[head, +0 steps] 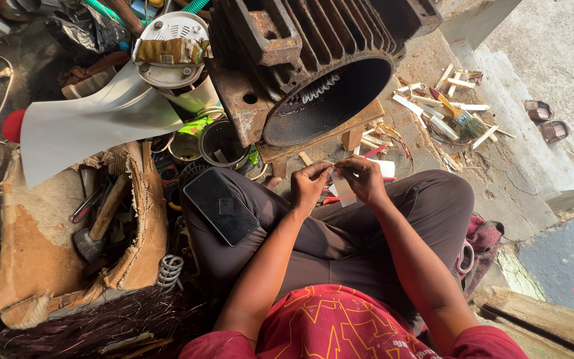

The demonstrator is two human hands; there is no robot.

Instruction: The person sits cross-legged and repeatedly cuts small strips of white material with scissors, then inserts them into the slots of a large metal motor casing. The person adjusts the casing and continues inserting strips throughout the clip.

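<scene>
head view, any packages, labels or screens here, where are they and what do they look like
Phone: on the person's left thigh, flat black rectangle, screen dark.
Packet: on top of the white round fan housing at top, crumpled, yellow-brown with a small white label patch.
Paper strip: between left hand and right hand, small, white, blank-looking.

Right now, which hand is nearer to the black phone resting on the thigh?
The left hand. It sits just right of the black phone in the picture, pinching the white paper strip. The right hand holds the strip's far side, farther from the phone.
</scene>
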